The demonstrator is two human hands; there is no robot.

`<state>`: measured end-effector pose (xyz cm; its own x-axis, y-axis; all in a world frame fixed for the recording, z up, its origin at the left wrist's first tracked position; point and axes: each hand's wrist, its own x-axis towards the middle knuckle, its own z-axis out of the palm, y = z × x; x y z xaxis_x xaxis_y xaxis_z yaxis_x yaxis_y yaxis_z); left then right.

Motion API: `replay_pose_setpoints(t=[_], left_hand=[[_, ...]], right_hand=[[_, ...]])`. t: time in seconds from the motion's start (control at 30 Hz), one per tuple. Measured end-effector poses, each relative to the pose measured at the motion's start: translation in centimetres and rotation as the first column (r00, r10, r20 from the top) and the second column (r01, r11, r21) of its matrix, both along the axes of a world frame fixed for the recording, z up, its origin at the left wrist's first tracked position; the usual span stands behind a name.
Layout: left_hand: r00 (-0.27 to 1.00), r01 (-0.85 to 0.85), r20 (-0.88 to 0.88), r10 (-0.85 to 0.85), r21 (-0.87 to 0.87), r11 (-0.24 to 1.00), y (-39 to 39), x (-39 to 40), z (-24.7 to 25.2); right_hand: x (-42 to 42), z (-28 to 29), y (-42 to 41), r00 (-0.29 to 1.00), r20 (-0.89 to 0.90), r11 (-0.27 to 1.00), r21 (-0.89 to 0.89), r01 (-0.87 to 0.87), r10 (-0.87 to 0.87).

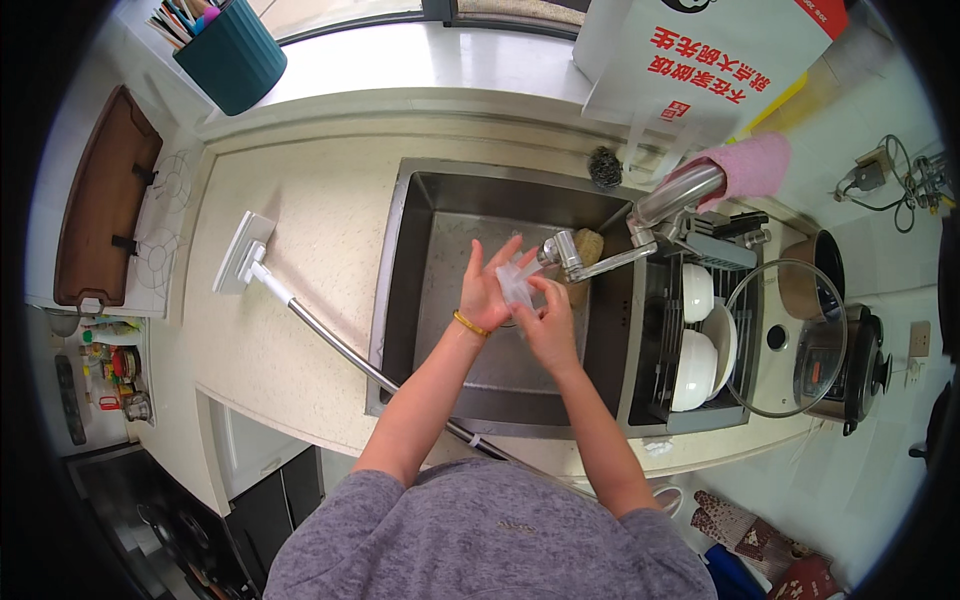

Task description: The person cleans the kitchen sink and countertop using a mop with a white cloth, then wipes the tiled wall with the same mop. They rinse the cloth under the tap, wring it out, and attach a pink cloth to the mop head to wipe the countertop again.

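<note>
Over the stainless-steel sink point(480, 367), my left hand point(489, 291) is held palm up with its fingers spread, a yellow bracelet on the wrist. A crumpled, whitish translucent sheet point(514, 287), perhaps thin plastic, lies against the palm. My right hand point(551, 322) pinches this sheet between thumb and fingers. Just beside the hands is the chrome faucet's outlet point(559, 253); whether water runs is unclear. A tan sponge or loofah point(588, 246) lies in the sink behind the faucet arm. A flat-headed mop point(244, 253) leans across the counter, its metal pole passing under my left forearm.
White bowls point(694, 371) stand in a rack at the right, near a glass lid point(787, 411) and an electric cooker point(862, 360). Behind the sink are a steel-wool scrubber point(604, 167) and a pink cloth point(757, 169). A wooden tray point(105, 210) stands at the left.
</note>
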<state>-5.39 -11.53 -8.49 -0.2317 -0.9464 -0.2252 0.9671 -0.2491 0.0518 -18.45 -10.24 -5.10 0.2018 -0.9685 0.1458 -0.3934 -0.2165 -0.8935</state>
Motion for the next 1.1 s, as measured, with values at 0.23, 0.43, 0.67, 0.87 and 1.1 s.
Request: replay_pose_setpoints(t=[0.23,0.43,0.67,0.87,1.1], left_hand=[[0.397,0.265,0.913,-0.098,-0.012,0.964,-0.2,2.6,1.2],[0.162,0.553,0.938,-0.305,0.17,0.816,0.4,6.2,3.8],[-0.51,0.234,0.859,0.051,0.081,0.969,-1.3,8.5,1.8],[0.425,0.032,0.898,-0.115,0.112,0.993,-1.5,3.1,-0.3],[-0.714,0.504,0.377,0.59,-0.308,0.807,-1.0,1.1,5.9]], right_hand=[[-0.1,0.6,-3.7,0.987,0.003,0.913,0.379,-0.151,0.162],[0.2,0.5,-6.0,0.895,0.438,0.794,0.514,-0.325,0.083],[0.3,2.4,-6.4,0.968,0.205,0.894,0.391,-0.219,0.147],[1.4,1.2,-0.4,0.831,0.277,0.824,0.178,-0.538,0.483],[-2.4,-4.6,-1.6,0.856,0.303,0.597,0.802,0.009,-0.419]])
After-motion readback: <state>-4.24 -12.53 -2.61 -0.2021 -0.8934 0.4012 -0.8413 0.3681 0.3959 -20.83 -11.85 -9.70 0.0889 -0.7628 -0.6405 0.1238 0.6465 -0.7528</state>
